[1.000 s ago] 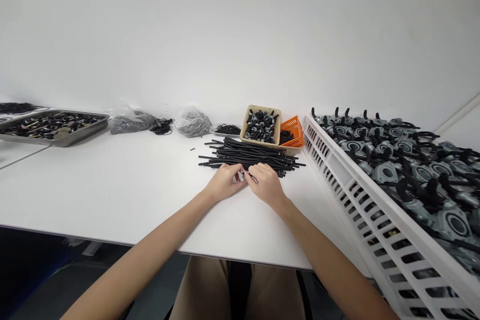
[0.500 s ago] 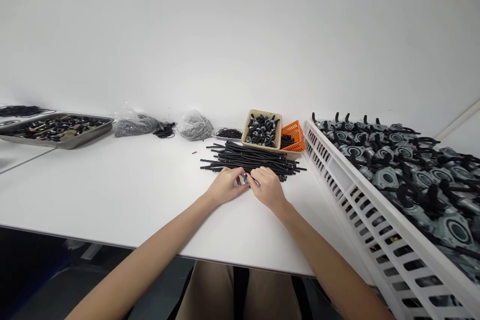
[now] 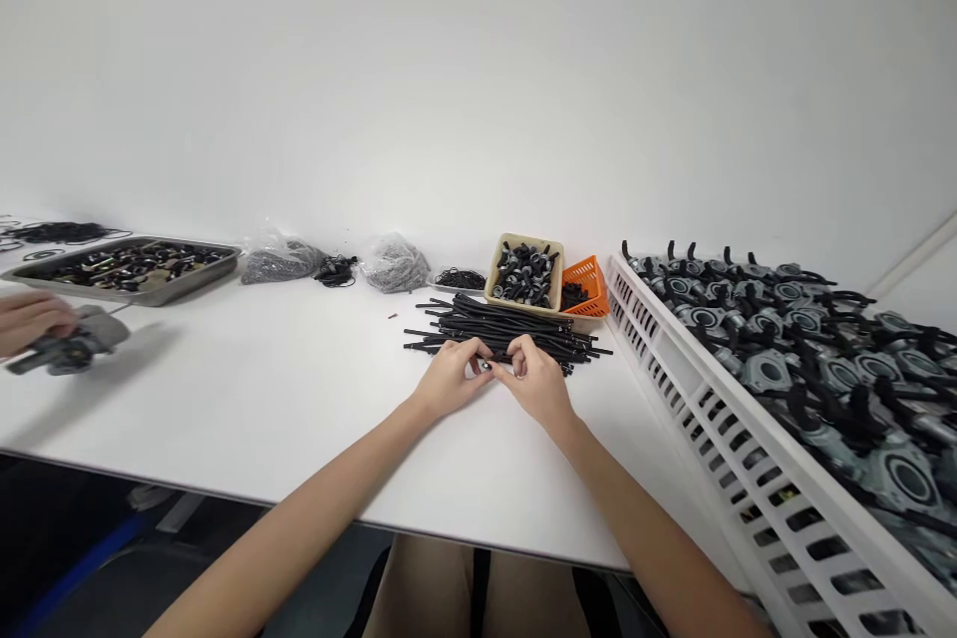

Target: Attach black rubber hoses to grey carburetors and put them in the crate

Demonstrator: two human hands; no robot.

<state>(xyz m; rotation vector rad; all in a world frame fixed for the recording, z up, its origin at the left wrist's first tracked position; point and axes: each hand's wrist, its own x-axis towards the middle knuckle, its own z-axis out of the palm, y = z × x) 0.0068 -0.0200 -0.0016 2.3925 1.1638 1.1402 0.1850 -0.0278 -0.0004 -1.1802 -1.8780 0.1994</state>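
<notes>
My left hand point(image 3: 450, 379) and my right hand point(image 3: 535, 382) meet on the white table point(image 3: 299, 389), fingertips pinched together on a small metal part point(image 3: 485, 366) between them. Both hands are closed. Just behind them lies a pile of thin black tubes point(image 3: 502, 329). I cannot make out the small part's exact shape.
A beige bin of black and grey parts point(image 3: 524, 271) and an orange basket point(image 3: 585, 281) stand behind the tubes. A white slatted crate of grey metal castings point(image 3: 785, 369) fills the right. Plastic bags point(image 3: 393, 262), a steel tray point(image 3: 127, 267) sit left. Another person's hand point(image 3: 30, 319) holds a grey part point(image 3: 71, 349).
My hands have stayed pinched on the small part, right fingers shifting slightly. Another person's hand with a grey part has come in at the left edge. The camera tilted up a little.
</notes>
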